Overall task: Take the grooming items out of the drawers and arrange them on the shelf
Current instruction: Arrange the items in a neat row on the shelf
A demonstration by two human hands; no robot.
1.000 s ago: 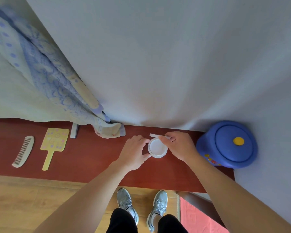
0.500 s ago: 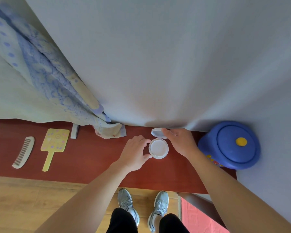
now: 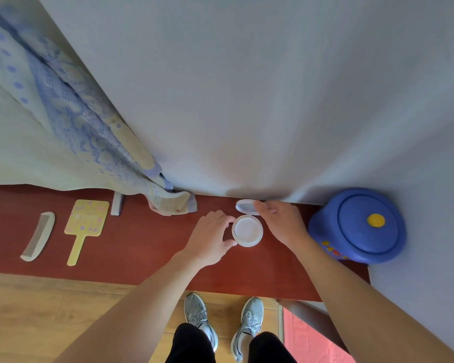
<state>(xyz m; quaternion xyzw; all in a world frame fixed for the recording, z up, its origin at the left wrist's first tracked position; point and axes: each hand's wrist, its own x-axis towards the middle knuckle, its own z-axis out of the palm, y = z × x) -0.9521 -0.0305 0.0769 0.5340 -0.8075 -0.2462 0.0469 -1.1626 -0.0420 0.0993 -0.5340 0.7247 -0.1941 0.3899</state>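
On the red shelf (image 3: 131, 247), the comb (image 3: 38, 235) and the yellow hand mirror (image 3: 85, 224) are lying side by side at the left, well apart from the hands, so they are facing little risk. The patterned cloth (image 3: 168, 203) is drooping onto the shelf nearer the work, and an arm swinging left could be dragging it over them. The likelier trouble is sitting in the middle: the white compact (image 3: 247, 230) is resting on the shelf near the wall with its lid (image 3: 244, 206) tilted up and open. If the grip on the base is slipping while the lid is being worked, the compact could be skidding toward the front edge and dropping to the floor, or its hinge could be getting strained. At the right, the blue lidded pot (image 3: 359, 226) is standing just beside the right forearm, and a wide sweep of that arm could be nudging it. As for the fingers, the left hand (image 3: 210, 237) is curling its thumb and fingers around the left side of the compact's base, gripping it. The right hand (image 3: 281, 224) is bending its fingers (image 3: 260, 205) over the right edge of the raised lid and holding it, though its thumb is hidden, so how firm that pinch is cannot be told.
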